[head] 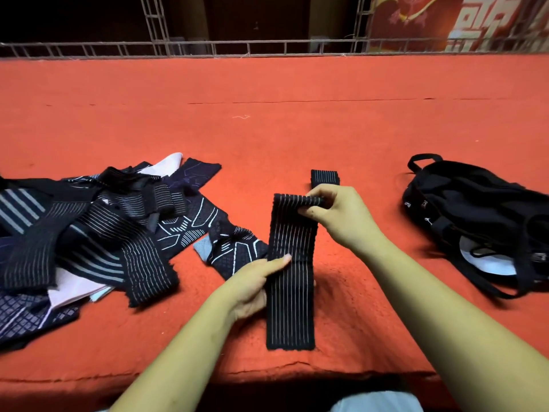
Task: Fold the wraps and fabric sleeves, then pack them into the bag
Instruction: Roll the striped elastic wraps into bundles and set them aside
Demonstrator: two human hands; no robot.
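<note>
A black striped wrap (289, 278) is laid lengthwise on a red carpeted surface (267, 114), between a pile of wraps and sleeves (98, 227) at the left and a black bag (475, 221) lying at the right. Its left edge is gripped by the left hand (255, 281), thumb on top. Its far part is pinched into a raised fold by the right hand (335, 215). A long seam is seen across the carpet. The far edge is bordered by a metal truss rail (208, 49), with a red banner (445, 22) behind it in a dark room

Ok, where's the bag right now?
In the head view the black bag lies on the red surface at the far right, to the right of the right hand and apart from the striped wrap that hand pinches.
</note>
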